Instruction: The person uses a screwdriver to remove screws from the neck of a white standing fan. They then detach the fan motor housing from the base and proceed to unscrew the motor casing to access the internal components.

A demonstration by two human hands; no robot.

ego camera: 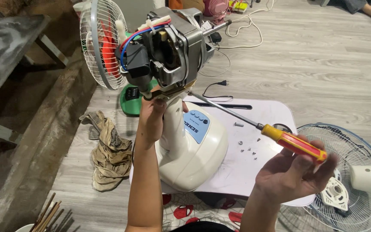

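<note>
Two hands clamped: left hand [152,115] on rigid, top-heavy fan neck [174,116], right hand [295,169] on screwdriver [280,138] handle beside it.

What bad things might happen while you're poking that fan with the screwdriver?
The screwdriver tip is near the bare motor and its wires; a slip might nick them. The right hand holds only the handle's end, so the long shaft may wobble. The left hand alone steadies the fan, which might tip. Loose screws on the white board might roll away.
</note>
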